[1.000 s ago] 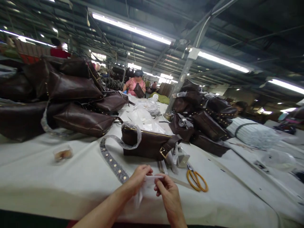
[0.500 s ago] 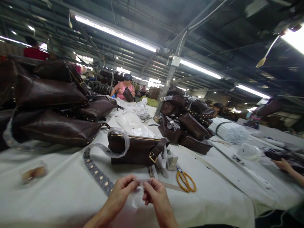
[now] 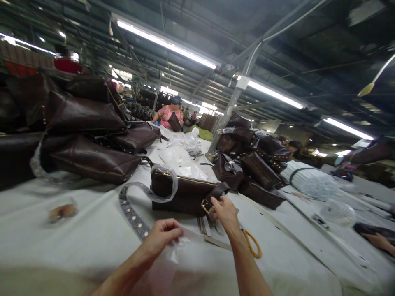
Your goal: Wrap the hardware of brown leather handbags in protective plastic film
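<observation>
A dark brown leather bag [image 3: 182,193] lies on the white table [image 3: 77,242] in front of me, its studded strap [image 3: 132,213] wrapped in clear film and trailing toward me. My left hand [image 3: 162,235] is closed in a pinch on a clear plastic film piece [image 3: 182,242] just above the table. My right hand [image 3: 225,211] is stretched forward to the bag's gold buckle [image 3: 205,205], fingers curled at the buckle strap. Orange-handled scissors [image 3: 253,246] lie partly hidden behind my right forearm.
Piles of brown bags stand at left [image 3: 83,135] and at centre right [image 3: 256,164]. Clear plastic bags [image 3: 182,158] lie beyond the bag. A white bundle [image 3: 311,181] lies at right. A small wrapped item [image 3: 61,211] sits at left. Another person's hand [image 3: 379,240] rests at far right; a person in pink [image 3: 173,113] works far back.
My right hand left the film piece and reached forward to the bag's buckle. My left hand kept the film and stayed near the table. The camera view shifted a little.
</observation>
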Available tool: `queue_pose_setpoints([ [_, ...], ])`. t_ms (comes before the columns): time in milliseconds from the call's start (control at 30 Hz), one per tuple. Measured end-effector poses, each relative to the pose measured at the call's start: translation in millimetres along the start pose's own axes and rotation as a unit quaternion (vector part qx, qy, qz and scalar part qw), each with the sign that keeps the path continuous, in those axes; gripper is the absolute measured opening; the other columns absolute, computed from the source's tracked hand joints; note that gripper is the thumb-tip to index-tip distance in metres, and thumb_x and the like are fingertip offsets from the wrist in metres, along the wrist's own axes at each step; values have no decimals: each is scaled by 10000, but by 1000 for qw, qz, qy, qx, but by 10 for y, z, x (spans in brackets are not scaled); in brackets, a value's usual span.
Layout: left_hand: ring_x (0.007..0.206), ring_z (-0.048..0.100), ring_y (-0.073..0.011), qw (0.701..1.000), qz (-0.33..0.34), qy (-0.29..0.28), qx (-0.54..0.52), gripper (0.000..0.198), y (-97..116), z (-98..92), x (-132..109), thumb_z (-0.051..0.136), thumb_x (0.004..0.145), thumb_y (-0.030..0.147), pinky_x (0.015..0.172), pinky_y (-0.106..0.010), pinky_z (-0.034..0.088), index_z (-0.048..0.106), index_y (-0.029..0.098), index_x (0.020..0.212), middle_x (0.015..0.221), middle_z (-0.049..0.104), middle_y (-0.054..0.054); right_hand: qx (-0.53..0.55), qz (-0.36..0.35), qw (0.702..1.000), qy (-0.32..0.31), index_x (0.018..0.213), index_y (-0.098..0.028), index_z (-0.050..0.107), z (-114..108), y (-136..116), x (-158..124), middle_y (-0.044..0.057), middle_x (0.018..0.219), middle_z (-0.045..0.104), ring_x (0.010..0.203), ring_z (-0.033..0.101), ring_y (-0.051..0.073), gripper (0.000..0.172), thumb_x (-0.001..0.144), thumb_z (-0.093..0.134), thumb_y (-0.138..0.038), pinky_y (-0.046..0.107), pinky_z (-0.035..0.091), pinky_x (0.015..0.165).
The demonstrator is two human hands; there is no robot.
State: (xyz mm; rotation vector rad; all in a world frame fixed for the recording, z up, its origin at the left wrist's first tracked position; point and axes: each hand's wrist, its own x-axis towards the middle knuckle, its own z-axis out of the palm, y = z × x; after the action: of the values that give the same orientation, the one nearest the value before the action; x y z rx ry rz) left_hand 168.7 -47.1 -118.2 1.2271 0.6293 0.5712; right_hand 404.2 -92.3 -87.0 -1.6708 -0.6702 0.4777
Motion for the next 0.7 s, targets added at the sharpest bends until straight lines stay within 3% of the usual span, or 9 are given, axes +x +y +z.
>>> queue_pose_setpoints([
  [100,568,495,-118,1000,-4,10,2,235,51,-34,20,677,551,366,558,-236,350,581,159,609,570,557,16,-32,12,999,21,592,-211,561,65,-38,-1,-43,407,530,412,460,122,221,603,765,-294,238,286,426],
  [200,553,496,-111,1000,-23,6,2,264,68,-78,57,676,555,391,528,-231,348,570,159,623,592,567,11,-27,40,999,4,654,-184,605,84,-98,-35,4,536,637,465,506,125,239,622,754,-368,239,319,455],
  [300,529,462,-94,999,-41,-2,3,332,56,-101,107,688,552,453,490,-217,313,551,161,630,587,541,23,82,130,987,-38,771,-181,628,65,-168,-85,35,682,698,551,594,144,272,686,710,-426,251,419,522],
  [400,475,403,-74,999,-48,4,5,414,25,-88,177,680,560,549,446,-208,251,511,176,622,543,481,51,223,206,950,-78,760,-184,620,33,-218,-139,3,632,669,569,610,134,220,715,721,-374,261,480,593],
  [533,427,390,-71,1000,-25,7,1,447,23,-43,296,635,601,602,424,-214,220,446,196,596,506,471,54,289,180,930,-139,739,-178,624,22,-230,-191,-32,590,632,558,600,127,196,678,777,-285,334,543,703],
  [700,467,428,-76,1000,0,11,25,280,165,49,469,664,563,407,459,-213,273,543,165,634,538,507,43,302,191,921,-154,838,-185,664,33,-238,-204,-61,582,631,473,561,78,207,696,779,-281,317,564,698],
])
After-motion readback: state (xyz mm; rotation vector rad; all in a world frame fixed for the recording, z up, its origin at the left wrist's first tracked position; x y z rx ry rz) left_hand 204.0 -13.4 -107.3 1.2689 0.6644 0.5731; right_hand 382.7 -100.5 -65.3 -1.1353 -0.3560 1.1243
